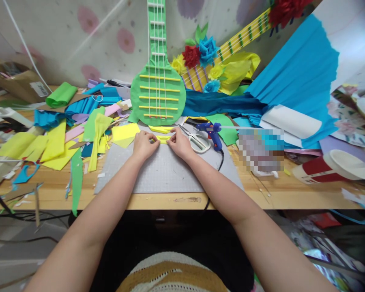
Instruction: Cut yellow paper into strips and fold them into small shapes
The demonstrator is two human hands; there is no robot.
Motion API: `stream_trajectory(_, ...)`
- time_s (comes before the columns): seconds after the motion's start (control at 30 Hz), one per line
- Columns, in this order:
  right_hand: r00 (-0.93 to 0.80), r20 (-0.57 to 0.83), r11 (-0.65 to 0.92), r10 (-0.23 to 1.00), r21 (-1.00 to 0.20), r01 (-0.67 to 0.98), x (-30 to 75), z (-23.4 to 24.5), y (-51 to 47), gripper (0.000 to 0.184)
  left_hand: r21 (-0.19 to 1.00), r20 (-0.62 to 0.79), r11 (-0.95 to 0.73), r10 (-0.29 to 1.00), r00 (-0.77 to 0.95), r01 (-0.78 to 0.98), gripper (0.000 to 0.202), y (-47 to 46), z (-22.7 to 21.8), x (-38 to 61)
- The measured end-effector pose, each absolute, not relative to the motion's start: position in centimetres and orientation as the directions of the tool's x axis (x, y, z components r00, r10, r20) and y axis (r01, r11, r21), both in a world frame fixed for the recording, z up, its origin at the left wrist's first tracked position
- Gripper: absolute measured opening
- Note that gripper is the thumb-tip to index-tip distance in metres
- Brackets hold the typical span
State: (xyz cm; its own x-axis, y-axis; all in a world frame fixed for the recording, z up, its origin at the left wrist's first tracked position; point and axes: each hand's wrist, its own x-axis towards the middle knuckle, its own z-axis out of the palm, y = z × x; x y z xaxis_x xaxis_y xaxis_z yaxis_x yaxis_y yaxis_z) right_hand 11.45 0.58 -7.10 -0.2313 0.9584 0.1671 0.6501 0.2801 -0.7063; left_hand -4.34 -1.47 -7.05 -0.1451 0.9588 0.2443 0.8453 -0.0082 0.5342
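A narrow folded yellow paper strip (163,140) lies across the grey cutting mat (167,174), pinched at its left end by my left hand (145,144) and at its right end by my right hand (180,142). Just behind it rests a second yellow strip (159,129). White-handled scissors (200,144) and a blue glue gun (211,132) lie to the right of my right hand. To the left of my left hand is a flat yellow paper piece (124,134). A green paper-covered lute-like instrument (158,93) with white strings stands upright behind the strips.
Yellow, green and blue paper scraps (54,142) cover the left of the table. A yellow-necked instrument with paper flowers (207,52) leans at the back. On the right are a large blue crepe sheet (304,77) and a red-and-white cup (331,166). The glue gun's black cord (221,160) crosses the mat.
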Motion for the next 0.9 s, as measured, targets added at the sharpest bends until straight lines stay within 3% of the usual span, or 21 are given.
stream_trajectory(0.9,-0.234,0.184,0.297,0.955,-0.534,0.792,10.73,-6.59,0.08,0.030,0.552,0.212,0.054,0.956,-0.203,0.832,0.011,-0.97,-7.14,-4.26)
